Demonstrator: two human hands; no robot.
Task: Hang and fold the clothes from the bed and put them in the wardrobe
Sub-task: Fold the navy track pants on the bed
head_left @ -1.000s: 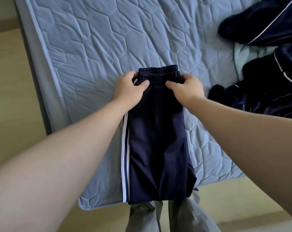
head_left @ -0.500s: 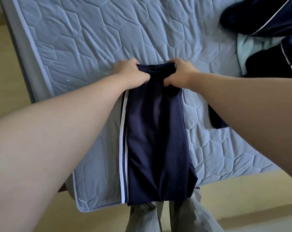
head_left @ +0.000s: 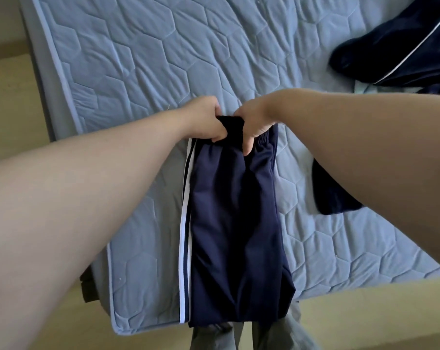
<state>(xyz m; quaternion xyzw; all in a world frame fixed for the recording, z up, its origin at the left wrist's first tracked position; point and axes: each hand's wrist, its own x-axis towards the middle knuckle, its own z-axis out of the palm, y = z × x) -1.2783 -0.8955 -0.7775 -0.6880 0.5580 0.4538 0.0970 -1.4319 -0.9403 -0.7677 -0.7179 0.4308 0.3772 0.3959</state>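
Navy track trousers (head_left: 235, 223) with a white side stripe lie folded lengthwise on the blue quilted mattress (head_left: 163, 59), their lower end at the bed's near edge. My left hand (head_left: 206, 120) and my right hand (head_left: 254, 122) both grip the elastic waistband at the far end, close together, fingers curled round the bunched fabric and lifting it off the mattress.
More dark navy clothes with white piping (head_left: 403, 46) lie heaped at the right of the bed, with a pale green piece (head_left: 360, 87) under them and a dark piece (head_left: 332, 195) by my right forearm. Wooden floor (head_left: 9, 97) lies left of the mattress.
Both hands have drawn closer together on the waistband and pulled it up and toward me, so the top of the trousers bunches and lifts.
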